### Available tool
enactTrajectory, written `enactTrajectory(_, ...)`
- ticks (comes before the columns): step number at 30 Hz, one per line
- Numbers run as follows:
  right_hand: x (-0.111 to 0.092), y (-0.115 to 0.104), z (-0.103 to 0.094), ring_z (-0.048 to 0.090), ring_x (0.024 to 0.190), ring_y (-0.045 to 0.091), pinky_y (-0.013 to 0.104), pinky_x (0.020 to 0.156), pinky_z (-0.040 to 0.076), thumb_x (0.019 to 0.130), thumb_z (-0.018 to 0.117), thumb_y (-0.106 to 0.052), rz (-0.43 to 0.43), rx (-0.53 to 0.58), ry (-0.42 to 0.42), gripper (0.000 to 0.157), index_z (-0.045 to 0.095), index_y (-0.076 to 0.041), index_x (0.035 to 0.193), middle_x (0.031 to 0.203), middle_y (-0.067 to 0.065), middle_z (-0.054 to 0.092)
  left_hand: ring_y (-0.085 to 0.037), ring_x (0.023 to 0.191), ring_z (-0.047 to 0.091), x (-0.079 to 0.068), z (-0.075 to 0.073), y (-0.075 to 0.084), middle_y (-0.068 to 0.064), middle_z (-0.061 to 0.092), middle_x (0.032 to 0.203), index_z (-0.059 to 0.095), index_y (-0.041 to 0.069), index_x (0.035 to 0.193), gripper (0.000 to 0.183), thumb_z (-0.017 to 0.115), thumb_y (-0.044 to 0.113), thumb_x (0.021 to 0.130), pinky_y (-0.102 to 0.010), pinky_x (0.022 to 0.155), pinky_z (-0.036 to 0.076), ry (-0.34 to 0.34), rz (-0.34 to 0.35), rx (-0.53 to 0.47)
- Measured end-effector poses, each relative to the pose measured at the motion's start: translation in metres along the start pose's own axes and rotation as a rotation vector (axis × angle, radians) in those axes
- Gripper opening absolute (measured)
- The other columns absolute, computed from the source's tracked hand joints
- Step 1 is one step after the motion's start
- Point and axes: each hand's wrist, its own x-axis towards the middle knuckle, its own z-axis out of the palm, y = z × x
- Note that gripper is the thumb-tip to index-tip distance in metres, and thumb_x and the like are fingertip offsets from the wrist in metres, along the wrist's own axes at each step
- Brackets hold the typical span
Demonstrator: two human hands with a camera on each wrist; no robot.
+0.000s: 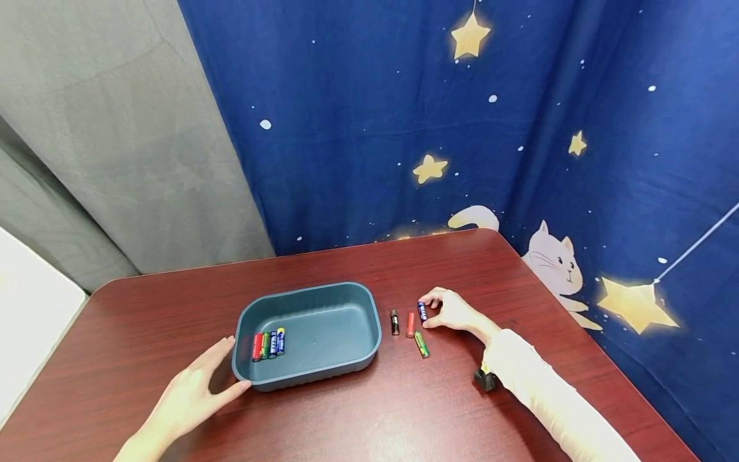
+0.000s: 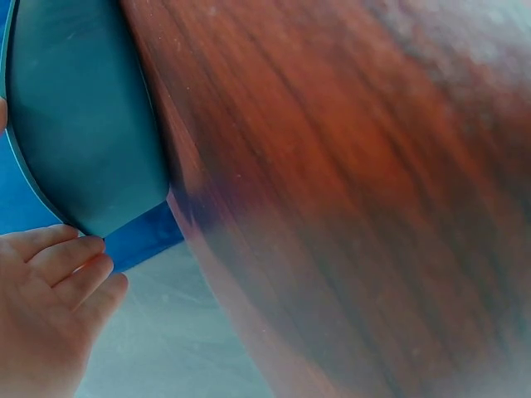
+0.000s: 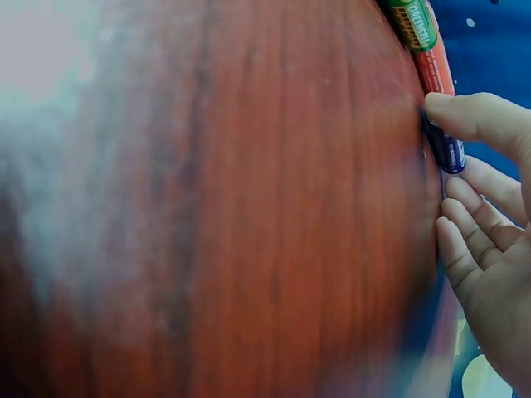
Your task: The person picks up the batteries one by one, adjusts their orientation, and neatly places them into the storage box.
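Note:
My right hand point(image 1: 453, 311) pinches a blue battery point(image 1: 422, 312) between thumb and fingertips, low over the table. In the right wrist view the thumb lies on one end of it and a fingertip at the other. Just left of it are a red battery point(image 1: 410, 325), a green battery point(image 1: 421, 344) and a black battery point(image 1: 395, 322). With fingers spread, my left hand point(image 1: 190, 388) touches the left end of a blue-green plastic bin point(image 1: 323, 327), thumb at its front corner. Several batteries point(image 1: 264, 345), red, green and blue, stand side by side in the bin's left part.
The reddish-brown wooden table point(image 1: 323, 430) has rounded far corners. Behind it hang a grey curtain point(image 1: 133, 160) and a blue curtain point(image 1: 358, 128) with stars and a cat. A white surface point(image 1: 34, 308) lies at the far left, and a small black device point(image 1: 485, 380) is under the right wrist.

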Motion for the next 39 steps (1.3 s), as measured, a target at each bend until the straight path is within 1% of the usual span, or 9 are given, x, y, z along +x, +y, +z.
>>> enactTrajectory(7, 0.002, -0.009, -0.004, 0.053, 0.079, 0.027, 0.019, 0.060, 0.046, 0.064, 0.080, -0.007, 0.044, 0.075, 0.006, 0.043, 0.063, 0.004, 0.102, 0.085, 0.015, 0.058, -0.034, 0.117, 0.044, -0.001, 0.000, 0.000, -0.016, 0.045, 0.132, 0.042, 0.006, 0.134, 0.085, 0.062, 0.061, 0.073, -0.057, 0.086, 0.042, 0.012, 0.011, 0.004)
enactTrajectory(13, 0.002, -0.049, -0.018, 0.052, 0.081, 0.044, 0.030, 0.062, 0.051, 0.067, 0.076, 0.003, 0.038, 0.166, 0.015, 0.043, 0.058, 0.012, 0.105, 0.088, 0.029, 0.057, -0.034, 0.118, 0.043, -0.001, 0.002, -0.002, -0.016, 0.044, 0.133, 0.042, 0.006, 0.134, 0.086, 0.062, 0.061, 0.072, -0.057, 0.087, 0.041, 0.005, 0.007, -0.001)
enactTrajectory(16, 0.006, -0.057, -0.022, 0.055, 0.080, 0.038, 0.032, 0.064, 0.051, 0.068, 0.076, -0.001, 0.026, 0.139, 0.021, 0.044, 0.058, 0.010, 0.106, 0.089, 0.026, 0.058, -0.034, 0.118, 0.043, -0.001, 0.002, -0.003, -0.016, 0.044, 0.133, 0.041, 0.006, 0.135, 0.086, 0.062, 0.062, 0.072, -0.057, 0.087, 0.041, 0.004, 0.005, 0.001)
enactTrajectory(20, 0.015, -0.055, -0.022, 0.056, 0.082, 0.028, 0.039, 0.067, 0.052, 0.068, 0.078, -0.007, -0.003, 0.107, 0.035, 0.045, 0.060, 0.004, 0.108, 0.090, 0.017, 0.060, -0.035, 0.118, 0.043, -0.001, 0.001, -0.002, -0.016, 0.044, 0.133, 0.041, 0.006, 0.135, 0.086, 0.062, 0.062, 0.073, -0.057, 0.087, 0.041, -0.003, -0.001, 0.004)
enactTrajectory(24, 0.023, -0.060, -0.024, 0.056, 0.084, 0.025, 0.046, 0.071, 0.051, 0.067, 0.079, -0.010, -0.028, 0.124, 0.026, 0.046, 0.061, -0.001, 0.109, 0.092, 0.012, 0.061, -0.035, 0.119, 0.043, 0.000, 0.000, -0.001, -0.017, 0.043, 0.133, 0.041, 0.006, 0.135, 0.087, 0.061, 0.063, 0.073, -0.058, 0.087, 0.041, -0.010, -0.006, 0.005)
enactTrajectory(27, 0.029, -0.071, -0.025, 0.056, 0.085, 0.023, 0.044, 0.072, 0.051, 0.068, 0.079, -0.013, -0.039, 0.117, 0.005, 0.046, 0.061, -0.004, 0.109, 0.094, 0.009, 0.062, -0.035, 0.119, 0.042, 0.000, 0.000, -0.001, -0.017, 0.043, 0.133, 0.041, 0.005, 0.135, 0.087, 0.061, 0.063, 0.073, -0.057, 0.087, 0.041, -0.014, -0.007, 0.006)
enactTrajectory(31, 0.036, -0.092, -0.025, 0.057, 0.087, 0.026, 0.038, 0.072, 0.051, 0.068, 0.079, -0.009, -0.070, 0.114, -0.015, 0.046, 0.060, -0.002, 0.109, 0.097, 0.011, 0.062, -0.035, 0.119, 0.043, 0.000, 0.000, -0.001, -0.017, 0.044, 0.133, 0.041, 0.005, 0.135, 0.087, 0.061, 0.063, 0.073, -0.058, 0.087, 0.041, -0.013, -0.007, 0.003)
enactTrajectory(37, 0.041, -0.140, -0.026, 0.055, 0.088, 0.039, 0.054, 0.074, 0.047, 0.068, 0.076, 0.000, -0.124, 0.156, -0.044, 0.045, 0.058, 0.009, 0.108, 0.098, 0.023, 0.060, -0.036, 0.118, 0.043, 0.001, 0.000, 0.000, -0.018, 0.044, 0.133, 0.041, 0.005, 0.135, 0.086, 0.061, 0.063, 0.073, -0.058, 0.087, 0.041, -0.010, -0.001, 0.001)
enactTrajectory(39, 0.046, -0.141, -0.020, 0.055, 0.088, 0.037, 0.054, 0.074, 0.047, 0.068, 0.076, -0.001, -0.138, 0.166, -0.046, 0.045, 0.058, 0.007, 0.109, 0.099, 0.022, 0.060, -0.035, 0.118, 0.043, 0.001, 0.000, 0.000, -0.018, 0.044, 0.133, 0.041, 0.005, 0.135, 0.087, 0.060, 0.063, 0.073, -0.058, 0.086, 0.041, -0.012, -0.004, 0.001)
